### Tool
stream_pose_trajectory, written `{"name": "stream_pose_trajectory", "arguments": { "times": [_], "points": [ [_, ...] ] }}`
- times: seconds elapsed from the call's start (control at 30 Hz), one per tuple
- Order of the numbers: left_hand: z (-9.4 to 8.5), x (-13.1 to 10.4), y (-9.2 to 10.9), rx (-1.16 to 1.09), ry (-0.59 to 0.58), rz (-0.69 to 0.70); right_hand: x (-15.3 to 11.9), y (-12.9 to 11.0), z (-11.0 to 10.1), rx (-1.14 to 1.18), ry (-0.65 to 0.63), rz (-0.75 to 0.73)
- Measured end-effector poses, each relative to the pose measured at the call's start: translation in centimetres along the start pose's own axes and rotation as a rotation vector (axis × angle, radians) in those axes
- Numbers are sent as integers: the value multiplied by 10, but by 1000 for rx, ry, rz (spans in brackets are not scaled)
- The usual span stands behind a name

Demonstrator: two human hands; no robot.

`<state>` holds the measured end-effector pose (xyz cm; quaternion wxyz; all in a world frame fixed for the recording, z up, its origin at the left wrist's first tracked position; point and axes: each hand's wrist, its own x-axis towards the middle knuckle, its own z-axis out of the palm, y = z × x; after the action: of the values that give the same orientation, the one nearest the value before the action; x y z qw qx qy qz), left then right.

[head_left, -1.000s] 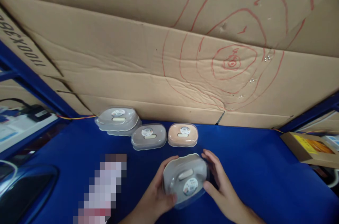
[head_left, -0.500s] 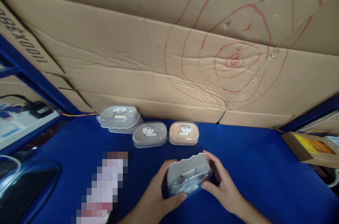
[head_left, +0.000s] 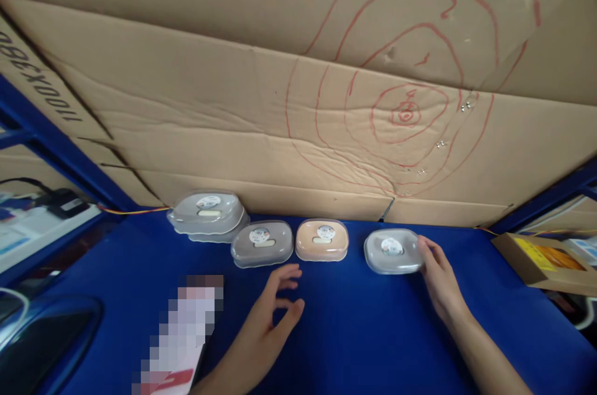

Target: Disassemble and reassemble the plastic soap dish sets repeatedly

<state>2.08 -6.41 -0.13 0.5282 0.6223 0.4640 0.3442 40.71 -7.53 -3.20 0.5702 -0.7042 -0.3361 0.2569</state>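
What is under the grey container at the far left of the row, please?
Beneath that grey container, another grey piece with a wavy edge shows, sticking out to the right. Most of it is covered, so I cannot tell its full shape.

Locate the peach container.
In the head view, the peach container sits near center, between a gray container on its left and another gray container touching the right hand.

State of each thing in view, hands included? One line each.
Left hand, open, holding nothing.
Rightmost container, covered, label up.
Right hand, touching that container; grip unclear.
Peach container, covered, label up.
Middle grey container, covered, label up.
Far-left grey containers, stacked, top label up.
Cardboard panel, creased, marked with red rings.
Pixelated item, unreadable.
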Motion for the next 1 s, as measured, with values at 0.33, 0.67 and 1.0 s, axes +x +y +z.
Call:
{"name": "stream_pose_trajectory", "arguments": {
  "times": [0.33, 0.67, 1.0],
  "points": [
    [-34, 20, -14, 1199, 352, 409, -2, 25, 12, -283, -92, -200],
    [-37, 10, 4, 1092, 151, 415, -48, -8, 25, -492, -155, -608],
    [-8, -6, 4, 543, -288, 215, -114, -10, 39, -476, -1031, -615]
  ]
}}
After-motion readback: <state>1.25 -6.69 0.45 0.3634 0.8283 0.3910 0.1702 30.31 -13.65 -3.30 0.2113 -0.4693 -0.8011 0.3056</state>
